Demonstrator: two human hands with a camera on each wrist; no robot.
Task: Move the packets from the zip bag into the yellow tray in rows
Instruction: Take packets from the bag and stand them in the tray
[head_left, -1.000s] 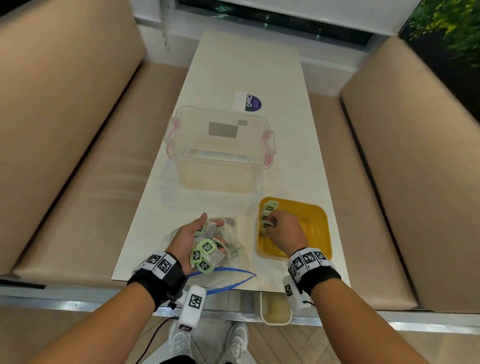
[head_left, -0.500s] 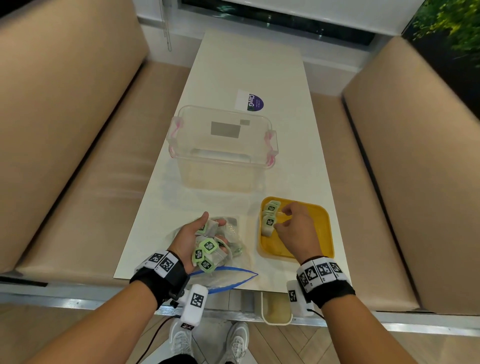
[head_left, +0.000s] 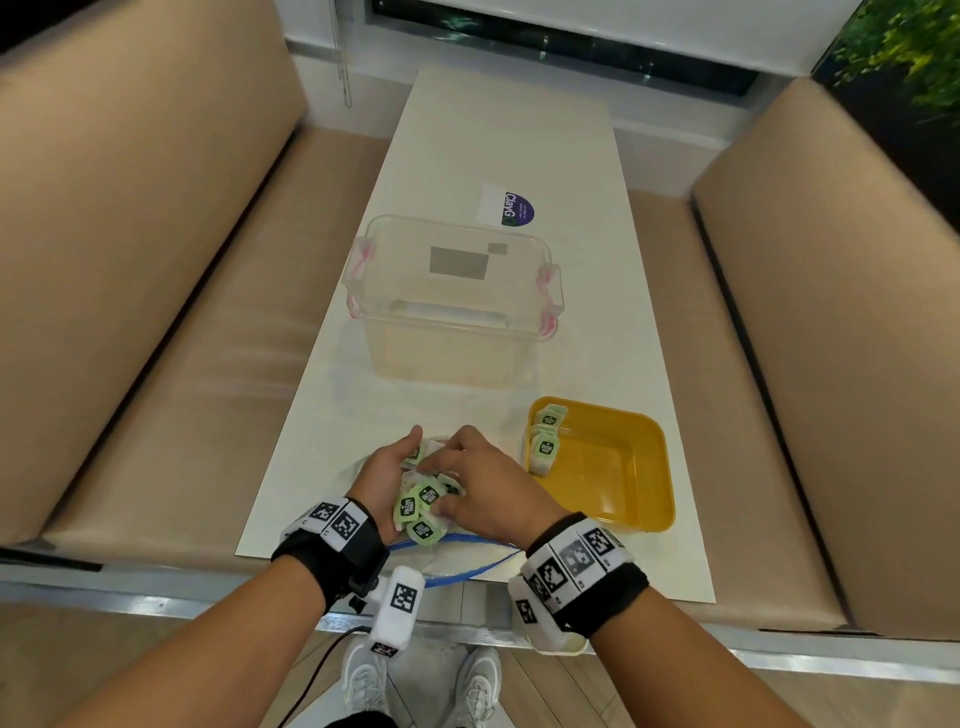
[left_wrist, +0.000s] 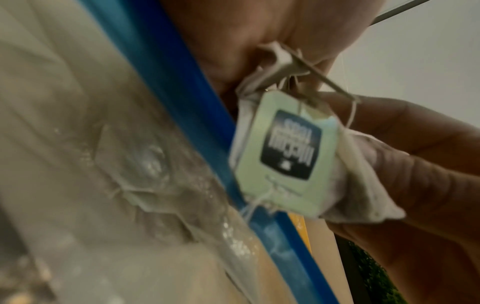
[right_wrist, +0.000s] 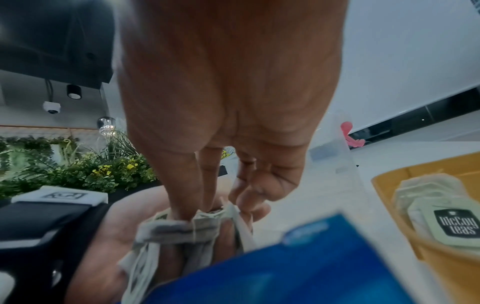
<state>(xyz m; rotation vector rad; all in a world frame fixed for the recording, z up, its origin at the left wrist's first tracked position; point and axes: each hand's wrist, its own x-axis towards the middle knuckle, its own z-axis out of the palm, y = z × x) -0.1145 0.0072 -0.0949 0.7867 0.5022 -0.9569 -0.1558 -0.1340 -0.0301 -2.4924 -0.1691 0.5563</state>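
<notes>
The left hand (head_left: 385, 470) lies palm up over the zip bag (head_left: 457, 564) at the near edge of the table (head_left: 509, 130), its grip cupped around a bunch of packets (head_left: 422, 506). The right hand (head_left: 485, 486) reaches into this bunch, its fingertips (right_wrist: 182, 216) pinching one packet at the top. To do this step well, I think it must lift only one and free its thread from the others before it goes to the yellow tray (head_left: 644, 499). The packets are small white tea bags with pale green tags and a dark label. A few already stand in a row along the tray's left wall.
</notes>
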